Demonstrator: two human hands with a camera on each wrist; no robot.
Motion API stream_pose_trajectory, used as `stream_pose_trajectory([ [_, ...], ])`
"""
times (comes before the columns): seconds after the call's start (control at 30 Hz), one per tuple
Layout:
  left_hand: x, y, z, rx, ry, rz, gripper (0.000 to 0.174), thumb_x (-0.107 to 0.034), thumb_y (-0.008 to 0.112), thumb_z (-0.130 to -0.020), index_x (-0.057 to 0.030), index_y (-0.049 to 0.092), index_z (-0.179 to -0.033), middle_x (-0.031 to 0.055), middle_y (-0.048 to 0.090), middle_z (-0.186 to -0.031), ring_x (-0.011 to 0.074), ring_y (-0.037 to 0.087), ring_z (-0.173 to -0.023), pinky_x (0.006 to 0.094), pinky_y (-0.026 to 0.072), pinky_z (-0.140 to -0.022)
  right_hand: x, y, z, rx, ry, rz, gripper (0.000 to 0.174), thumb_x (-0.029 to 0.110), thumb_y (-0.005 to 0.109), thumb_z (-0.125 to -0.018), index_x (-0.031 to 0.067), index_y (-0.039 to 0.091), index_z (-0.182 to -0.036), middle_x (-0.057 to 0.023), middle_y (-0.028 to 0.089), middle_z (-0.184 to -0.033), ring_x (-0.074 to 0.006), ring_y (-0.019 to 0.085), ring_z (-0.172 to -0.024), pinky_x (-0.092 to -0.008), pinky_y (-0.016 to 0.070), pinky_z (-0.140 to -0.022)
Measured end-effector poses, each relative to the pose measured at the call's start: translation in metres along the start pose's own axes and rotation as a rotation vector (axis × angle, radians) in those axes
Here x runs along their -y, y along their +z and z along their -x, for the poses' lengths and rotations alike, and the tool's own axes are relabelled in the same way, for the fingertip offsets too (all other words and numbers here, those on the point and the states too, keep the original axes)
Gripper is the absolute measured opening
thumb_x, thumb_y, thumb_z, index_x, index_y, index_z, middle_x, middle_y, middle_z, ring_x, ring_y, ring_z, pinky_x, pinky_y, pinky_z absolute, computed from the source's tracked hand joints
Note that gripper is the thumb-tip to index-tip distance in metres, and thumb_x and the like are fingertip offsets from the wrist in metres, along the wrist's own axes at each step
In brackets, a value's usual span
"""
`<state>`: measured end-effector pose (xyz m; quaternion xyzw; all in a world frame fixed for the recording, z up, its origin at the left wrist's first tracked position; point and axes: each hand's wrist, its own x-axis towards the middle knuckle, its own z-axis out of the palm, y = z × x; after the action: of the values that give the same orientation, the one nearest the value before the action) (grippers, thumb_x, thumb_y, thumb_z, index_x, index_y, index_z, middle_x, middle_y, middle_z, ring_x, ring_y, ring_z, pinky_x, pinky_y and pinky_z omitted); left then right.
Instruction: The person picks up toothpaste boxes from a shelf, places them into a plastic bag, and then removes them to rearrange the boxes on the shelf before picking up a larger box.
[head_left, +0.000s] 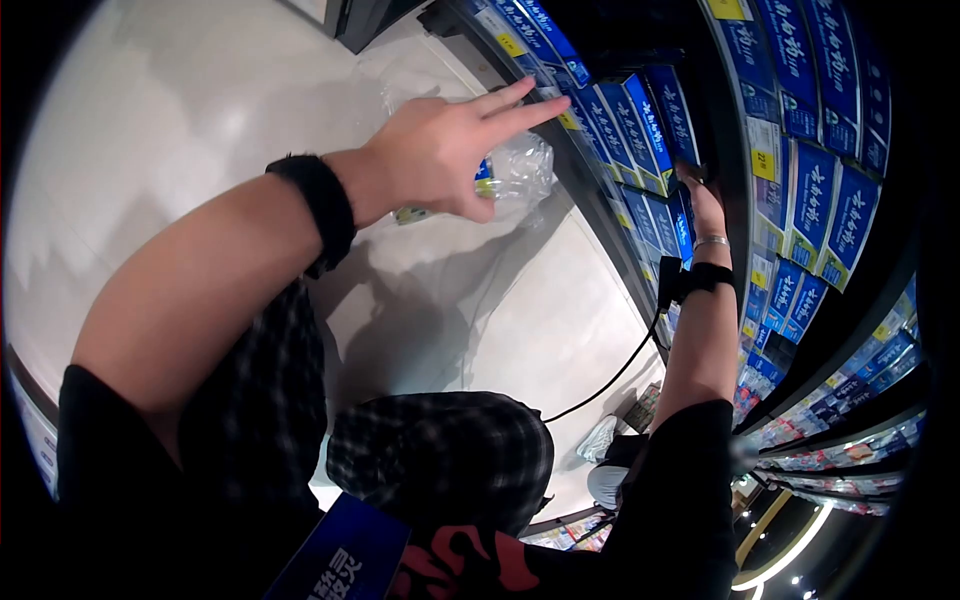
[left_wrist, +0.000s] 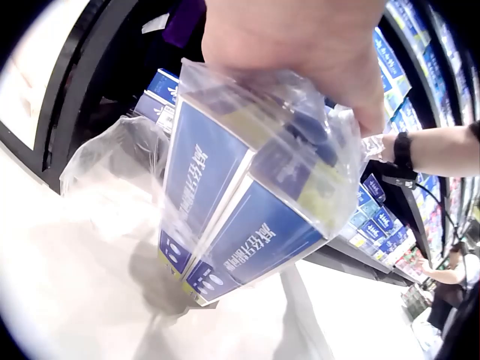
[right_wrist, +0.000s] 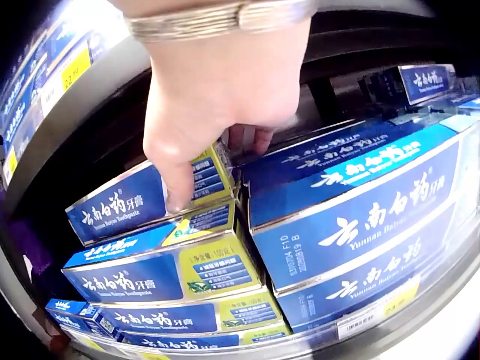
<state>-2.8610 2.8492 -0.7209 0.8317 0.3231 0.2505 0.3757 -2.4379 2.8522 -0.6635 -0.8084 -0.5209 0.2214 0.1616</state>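
Dark shelving (right_wrist: pixel 90 112) runs along the right from far to near, its tiers crammed with blue cartons; pale floor (head_left: pixel 560 310) spreads to the left. Plaid trousers (head_left: pixel 440 450) fill the near middle, and another person (left_wrist: pixel 442 300) is farther along beside the shelving. Left of the shelves, a clear plastic bag (head_left: pixel 525 165) sits right beneath the left hand (head_left: pixel 435 150) — it contains at least 2 blue boxes (left_wrist: pixel 206 169), their white Chinese lettering skewed under the film. Of the hands, the left has 2 fingers stretched straight and the thumb spread; whether its hidden fingers hook the bag I cannot tell.

The right hand (right_wrist: pixel 221 105) reaches into a bay and pinches a toothpaste box (right_wrist: pixel 120 206) on top of the left stack, thumb on its front, other fingers partly hidden in the gap. A right stack (right_wrist: pixel 360 217) closely hems those fingers in. Fronts read "云南白药牙膏" and "Yunnan Baiyao Toothpaste". A black cable (head_left: pixel 610 375) trails from the right wristband (head_left: pixel 705 280). Yellow-and-white price tags (head_left: pixel 763 160) line the shelf edges — 1 shows 22. A metal bracelet (right_wrist: pixel 225 22) circles the right wrist.
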Motion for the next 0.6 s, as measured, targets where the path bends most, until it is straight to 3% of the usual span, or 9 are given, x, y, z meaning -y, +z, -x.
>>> stream_pose_trajectory([
  [0.07,-0.001,0.002,-0.002,0.016,-0.018,-0.005,0.093,-0.017,0.069,-0.053,-0.0241,0.028,-0.136,0.0116,0.034,-0.138,0.0247,0.059,-0.089,0.0295,0.0509,-0.073,0.01,0.004,0.007,-0.025,-0.006,0.037,0.04,0.025,0.073,-0.071,0.0001,0.062,-0.099,-0.009,0.063,-0.101,-0.0197,0.057,-0.092,-0.0293,0.0394,-0.086],
  [0.1,0.0,0.005,-0.003,0.026,-0.026,-0.007,0.093,-0.017,0.07,-0.053,-0.0237,0.028,-0.136,0.0116,0.035,-0.137,0.0249,0.059,-0.091,0.0298,0.0507,-0.074,-0.001,0.006,0.003,-0.029,0.013,-0.025,0.046,0.03,0.073,-0.07,-0.0014,0.06,-0.101,-0.013,0.062,-0.101,-0.0224,0.057,-0.094,-0.0304,0.0405,-0.085],
  [0.17,0.003,0.008,-0.004,-0.015,-0.072,0.067,0.09,-0.017,0.072,-0.054,-0.0202,0.031,-0.134,0.0161,0.049,-0.122,0.0292,0.058,-0.092,0.0324,0.0488,-0.078,0.036,0.007,0.022,-0.075,0.069,0.364,0.053,0.033,0.076,-0.067,-0.0037,0.058,-0.101,-0.0187,0.061,-0.1,-0.0267,0.058,-0.092,-0.0322,0.0424,-0.083],
  [0.2,0.002,0.006,-0.004,-0.002,-0.142,0.129,0.088,-0.017,0.072,-0.054,-0.019,0.032,-0.133,0.0172,0.052,-0.116,0.0301,0.058,-0.092,0.0326,0.0483,-0.079,0.01,0.013,0.017,-0.229,0.031,0.414,0.061,0.033,0.079,-0.062,-0.0062,0.054,-0.102,-0.022,0.061,-0.095,-0.0306,0.059,-0.089,-0.0346,0.0443,-0.079],
  [0.23,0.004,0.003,-0.003,0.009,-0.215,0.191,0.086,-0.017,0.072,-0.055,-0.0179,0.034,-0.132,0.0182,0.055,-0.111,0.0309,0.058,-0.091,0.0328,0.0478,-0.08,0.016,0.02,0.03,-0.402,-0.253,0.315,0.062,0.028,0.082,-0.057,-0.0072,0.053,-0.099,-0.0233,0.06,-0.097,-0.0314,0.059,-0.09,-0.0351,0.044,-0.08],
  [0.33,0.022,0.003,0.001,-0.049,-0.315,0.331,0.079,-0.017,0.072,-0.057,-0.0143,0.037,-0.128,0.0166,0.057,-0.099,0.0272,0.058,-0.089,0.0321,0.0461,-0.08,0.024,0.035,0.055,-0.491,-0.154,0.313,0.068,0.023,0.083,-0.054,-0.0059,0.047,-0.105,-0.0213,0.055,-0.101,-0.0326,0.054,-0.093,-0.0375,0.0411,-0.084],
  [0.43,0.055,0.023,0.015,-0.061,-0.442,0.599,0.077,-0.019,0.072,-0.056,-0.0115,0.038,-0.125,0.0131,0.056,-0.095,0.0239,0.057,-0.086,0.0291,0.0458,-0.076,0.019,0.055,0.085,-0.685,-0.354,0.217,0.077,0.024,0.084,-0.054,-0.0045,0.041,-0.111,-0.0181,0.049,-0.104,-0.0311,0.049,-0.095,-0.0375,0.0398,-0.085],
  [0.5,0.089,0.05,0.035,-0.04,-0.572,0.718,0.075,-0.016,0.071,-0.058,-0.0105,0.038,-0.125,0.0125,0.056,-0.096,0.0217,0.056,-0.087,0.029,0.0455,-0.077,0.021,0.071,0.119,-0.518,-0.244,0.078,0.078,0.021,0.083,-0.054,-0.0025,0.038,-0.114,-0.0166,0.044,-0.109,-0.0295,0.046,-0.1,-0.036,0.0385,-0.087],
  [0.6,0.101,0.048,0.05,0.034,-0.797,0.712,0.075,-0.013,0.07,-0.06,-0.011,0.037,-0.127,0.0142,0.055,-0.101,0.0239,0.056,-0.092,0.0297,0.0448,-0.08,0.009,0.105,0.172,-0.364,-0.284,0.065,0.073,0.017,0.081,-0.055,-0.0002,0.04,-0.113,-0.0169,0.046,-0.106,-0.0303,0.047,-0.098,-0.0369,0.0393,-0.086],
])
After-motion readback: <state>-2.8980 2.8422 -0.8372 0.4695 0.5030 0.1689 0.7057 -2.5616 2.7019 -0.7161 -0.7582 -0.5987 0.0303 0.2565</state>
